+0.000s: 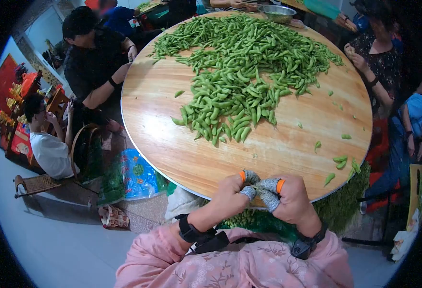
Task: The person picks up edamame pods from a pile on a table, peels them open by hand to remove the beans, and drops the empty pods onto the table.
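At the near rim of the round wooden table, my left hand and my right hand meet with fingertips pinched together. Grey knitted finger covers wrap the thumbs and forefingers, with orange bands on them. Whatever is between the fingertips is too small and covered to make out. Beyond my hands, a big heap of green soybean pods spreads over the middle and far side of the table. A few loose pods lie to the right. Below the rim, partly hidden by my arms, are small green beans.
A person in black sits at the left edge, another person at the right. A metal bowl stands at the far rim. Green plant waste is piled under the right side; a blue plastic bag lies left.
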### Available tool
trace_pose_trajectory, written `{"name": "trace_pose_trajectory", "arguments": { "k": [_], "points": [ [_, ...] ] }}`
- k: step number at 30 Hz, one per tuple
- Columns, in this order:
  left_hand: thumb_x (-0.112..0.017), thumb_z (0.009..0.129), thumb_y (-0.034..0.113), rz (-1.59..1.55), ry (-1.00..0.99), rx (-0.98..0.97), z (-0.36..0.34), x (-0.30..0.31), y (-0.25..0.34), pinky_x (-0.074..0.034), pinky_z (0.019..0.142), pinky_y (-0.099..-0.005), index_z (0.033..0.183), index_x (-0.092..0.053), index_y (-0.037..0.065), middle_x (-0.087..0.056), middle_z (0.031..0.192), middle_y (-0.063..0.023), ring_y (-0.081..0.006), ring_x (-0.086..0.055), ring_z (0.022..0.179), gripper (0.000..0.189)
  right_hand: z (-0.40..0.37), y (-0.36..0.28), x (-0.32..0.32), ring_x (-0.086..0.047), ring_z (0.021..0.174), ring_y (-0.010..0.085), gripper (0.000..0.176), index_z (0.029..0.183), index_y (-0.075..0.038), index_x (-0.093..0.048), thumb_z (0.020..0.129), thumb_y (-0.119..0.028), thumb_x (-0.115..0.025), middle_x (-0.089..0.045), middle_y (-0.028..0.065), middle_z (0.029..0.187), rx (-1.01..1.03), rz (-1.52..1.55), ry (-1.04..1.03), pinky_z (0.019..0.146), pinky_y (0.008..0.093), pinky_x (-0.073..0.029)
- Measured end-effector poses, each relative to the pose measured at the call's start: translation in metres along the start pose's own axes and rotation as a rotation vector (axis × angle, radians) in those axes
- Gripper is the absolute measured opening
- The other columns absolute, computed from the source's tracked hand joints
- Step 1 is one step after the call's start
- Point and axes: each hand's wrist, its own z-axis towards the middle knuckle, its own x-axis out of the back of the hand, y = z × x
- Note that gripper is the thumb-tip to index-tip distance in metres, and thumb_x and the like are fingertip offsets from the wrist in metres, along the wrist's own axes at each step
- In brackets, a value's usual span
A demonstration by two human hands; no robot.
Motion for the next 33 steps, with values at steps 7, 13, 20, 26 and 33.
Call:
{"name": "trace_pose_trajectory", "arguments": {
  "k": [7,13,20,26,33],
  "points": [
    [-0.043,0.07,-0.006,0.291,0.073,0.081,0.003,0.013,0.025,-0.036,0.052,-0.0193,0.089,-0.052,0.003,-0.045,0.063,0.0042,-0.0052,-0.044,0.06,0.023,-0.022,0.014,0.05,-0.055,0.054,0.0186,0.01,0.076,-0.003,-0.059,0.067,-0.007,-0.058,-0.057,0.0108,0.062,-0.437,0.003,0.293,0.051,0.029,-0.043],
    [-0.043,0.066,-0.003,0.928,0.313,-0.109,0.041,0.069,0.006,-0.038,0.047,-0.0301,0.088,-0.052,-0.001,-0.048,0.055,-0.0105,-0.0198,-0.049,0.05,0.024,-0.062,0.062,0.16,-0.055,0.06,0.0274,0.025,0.088,0.0,-0.056,0.067,-0.012,-0.061,-0.054,0.016,0.064,-0.682,-0.897,0.311,0.055,0.0336,-0.042],
    [-0.053,0.06,0.007,1.404,0.245,-0.003,0.065,0.071,0.012,-0.044,0.053,-0.038,0.071,-0.052,0.001,-0.056,0.062,-0.017,-0.0321,-0.056,0.061,0.013,0.017,0.075,0.124,-0.055,0.069,0.0329,0.02,0.082,-0.001,-0.058,0.07,-0.017,-0.057,-0.056,0.02,0.074,-0.328,-0.647,0.203,0.062,0.0371,-0.043],
    [-0.054,0.059,0.007,1.44,0.276,-0.071,0.06,0.071,0.006,-0.043,0.05,-0.0381,0.068,-0.052,0.003,-0.056,0.059,-0.0149,-0.0305,-0.056,0.056,0.01,0.069,0.111,0.082,-0.054,0.068,0.0337,0.017,0.074,-0.002,-0.058,0.07,-0.018,-0.055,-0.056,0.0189,0.073,-0.303,-0.74,0.034,0.062,0.0383,-0.043],
    [-0.056,0.061,0.01,1.143,0.177,-0.133,0.026,0.051,-0.007,-0.042,0.051,-0.0393,0.072,-0.053,0.003,-0.053,0.059,-0.0171,-0.0333,-0.054,0.058,0.014,0.042,0.077,0.04,-0.054,0.068,0.0341,0.016,0.075,-0.003,-0.056,0.071,-0.018,-0.053,-0.056,0.018,0.071,-0.18,-0.413,-0.173,0.062,0.0402,-0.043]
  ]
}}
